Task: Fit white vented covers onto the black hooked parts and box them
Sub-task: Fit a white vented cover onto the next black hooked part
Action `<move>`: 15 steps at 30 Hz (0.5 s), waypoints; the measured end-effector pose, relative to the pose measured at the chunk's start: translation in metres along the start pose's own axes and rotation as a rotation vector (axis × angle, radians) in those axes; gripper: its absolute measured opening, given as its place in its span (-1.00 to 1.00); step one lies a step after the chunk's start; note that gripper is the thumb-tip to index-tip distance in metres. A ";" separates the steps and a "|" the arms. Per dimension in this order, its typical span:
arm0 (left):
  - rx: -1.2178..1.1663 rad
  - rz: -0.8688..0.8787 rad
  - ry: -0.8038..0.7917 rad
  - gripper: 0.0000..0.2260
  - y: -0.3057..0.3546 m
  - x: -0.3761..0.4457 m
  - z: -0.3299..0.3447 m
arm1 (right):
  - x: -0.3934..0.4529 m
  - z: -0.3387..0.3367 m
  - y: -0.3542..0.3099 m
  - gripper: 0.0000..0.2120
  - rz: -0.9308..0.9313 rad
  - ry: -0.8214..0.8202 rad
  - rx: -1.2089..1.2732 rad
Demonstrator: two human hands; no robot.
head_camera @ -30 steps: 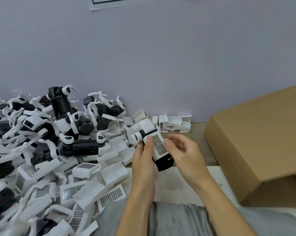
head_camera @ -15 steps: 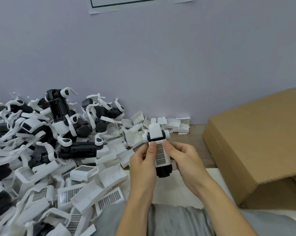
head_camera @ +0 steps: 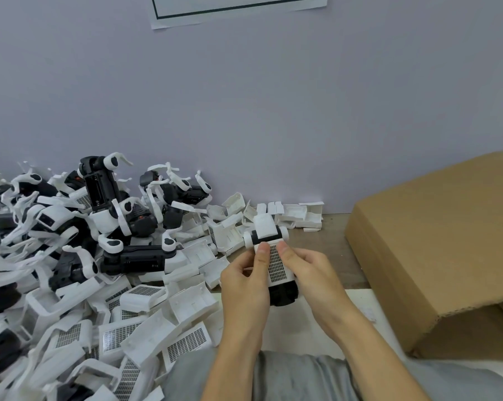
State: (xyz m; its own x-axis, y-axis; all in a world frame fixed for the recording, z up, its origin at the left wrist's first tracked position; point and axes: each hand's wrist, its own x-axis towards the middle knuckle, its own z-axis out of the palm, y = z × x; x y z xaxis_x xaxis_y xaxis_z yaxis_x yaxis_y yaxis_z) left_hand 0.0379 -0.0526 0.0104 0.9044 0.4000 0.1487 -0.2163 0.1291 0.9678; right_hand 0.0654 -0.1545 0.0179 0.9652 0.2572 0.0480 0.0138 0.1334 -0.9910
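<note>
Both hands hold one black part [head_camera: 283, 293] with a white vented cover [head_camera: 277, 263] lying on top of it, its grille facing up and its white round ends pointing toward the wall. My left hand [head_camera: 246, 280] grips the piece from the left, thumb pressed on the cover's upper edge. My right hand [head_camera: 308, 270] grips it from the right, thumb beside the grille. A heap of black hooked parts [head_camera: 129, 227] fills the left back of the table. Loose white vented covers [head_camera: 146, 322] lie in front of that heap.
A brown cardboard box [head_camera: 435, 250] stands at the right, its flap overhanging the table edge. Small white plastic pieces [head_camera: 302, 212] line the foot of the grey wall. A strip of bare wooden table [head_camera: 325, 241] shows between my hands and the box. Grey trousers fill the bottom.
The held piece has turned from slanted left to nearly upright and moved slightly toward the wall. Both thumbs have slid up onto the cover's top edge.
</note>
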 end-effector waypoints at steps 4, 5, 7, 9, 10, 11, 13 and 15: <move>-0.039 -0.064 -0.076 -0.80 0.000 0.000 0.002 | 0.001 -0.001 0.004 -0.73 -0.038 0.072 -0.092; -0.008 -0.062 -0.091 -0.81 0.000 0.000 0.003 | 0.001 -0.002 0.004 -0.74 -0.043 0.103 -0.103; 0.075 -0.046 -0.093 -0.81 0.000 0.000 0.004 | 0.001 -0.001 0.004 -0.73 -0.050 0.140 -0.115; 0.159 -0.005 -0.075 -0.81 0.000 0.000 0.004 | 0.001 0.001 0.003 -0.72 -0.087 0.166 -0.167; 0.190 0.017 -0.059 -0.81 0.000 0.000 0.003 | 0.001 0.002 0.003 -0.71 -0.110 0.173 -0.194; 0.205 0.030 -0.043 -0.81 0.000 0.000 0.003 | 0.001 0.003 0.002 -0.71 -0.129 0.171 -0.206; 0.162 0.022 -0.031 -0.83 0.003 -0.001 0.003 | 0.001 0.003 0.001 -0.71 -0.136 0.146 -0.164; 0.065 -0.011 -0.035 -0.84 0.003 -0.002 0.003 | 0.001 -0.001 0.000 -0.73 -0.108 0.100 -0.066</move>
State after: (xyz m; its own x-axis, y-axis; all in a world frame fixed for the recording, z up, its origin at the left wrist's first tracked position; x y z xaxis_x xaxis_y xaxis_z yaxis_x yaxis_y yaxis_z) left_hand 0.0365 -0.0560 0.0141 0.9190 0.3670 0.1441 -0.1832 0.0739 0.9803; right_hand 0.0668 -0.1556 0.0174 0.9782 0.1478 0.1457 0.1332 0.0912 -0.9869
